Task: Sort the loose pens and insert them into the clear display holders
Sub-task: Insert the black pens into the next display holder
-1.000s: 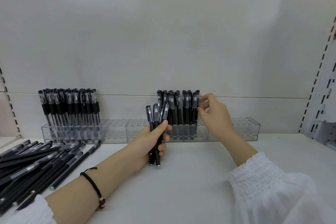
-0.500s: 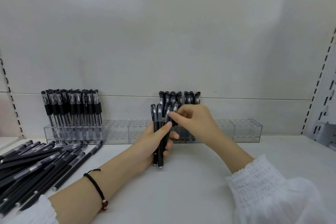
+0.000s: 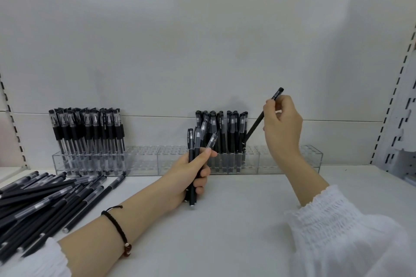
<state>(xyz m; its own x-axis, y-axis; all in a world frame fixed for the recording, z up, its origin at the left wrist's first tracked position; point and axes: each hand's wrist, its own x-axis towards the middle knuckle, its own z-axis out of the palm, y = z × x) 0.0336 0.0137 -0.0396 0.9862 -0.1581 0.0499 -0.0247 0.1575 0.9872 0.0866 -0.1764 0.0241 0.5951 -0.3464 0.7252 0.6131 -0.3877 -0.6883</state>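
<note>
Right hand (image 3: 282, 126) pinches a slim black pen (image 3: 254, 127), tilted, tip at the far clear plastic holder (image 3: 292, 157). Left hand (image 3: 191, 175) clasps a bundle of black clear-capped pens (image 3: 197, 139), fingers hiding their barrels; near-left loose black pens (image 3: 45, 195) run off-frame.

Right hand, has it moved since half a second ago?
Yes. The right hand went right and up, from in front of the standing pens to past their right end, gripping one pen.

White gathered sleeves (image 3: 333, 227); black cord bracelet (image 3: 117, 229), left wrist.
</note>
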